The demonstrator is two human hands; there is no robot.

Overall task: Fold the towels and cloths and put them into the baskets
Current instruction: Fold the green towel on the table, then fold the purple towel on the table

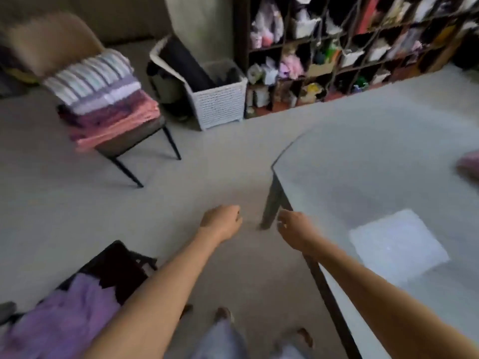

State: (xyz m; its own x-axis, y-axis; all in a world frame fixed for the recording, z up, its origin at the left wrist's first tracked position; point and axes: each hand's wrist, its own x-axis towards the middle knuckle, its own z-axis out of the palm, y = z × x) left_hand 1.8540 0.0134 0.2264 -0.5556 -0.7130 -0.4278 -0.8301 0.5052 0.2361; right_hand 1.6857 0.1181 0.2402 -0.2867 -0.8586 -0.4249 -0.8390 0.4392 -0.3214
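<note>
Where grey floor spreads, pale table, cluttered shelves

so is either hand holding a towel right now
No, the left hand and right hand both hang over the floor holding nothing.

Beyond your fingertips, far left: chair, tan matt upholstery, thin dark legs that look like metal. On its seat, stack of towels, soft nubby cloth, striped, lilac, purple and pink. Straight ahead of your fingers: white basket, woven, rough lattice texture. Just right of your right hand: table, smooth pale top with a faint sheen, dark matt legs. Below your left hand: black basket, matt, holding crumpled purple cloth. Floor: grey, matt, smooth.
</note>
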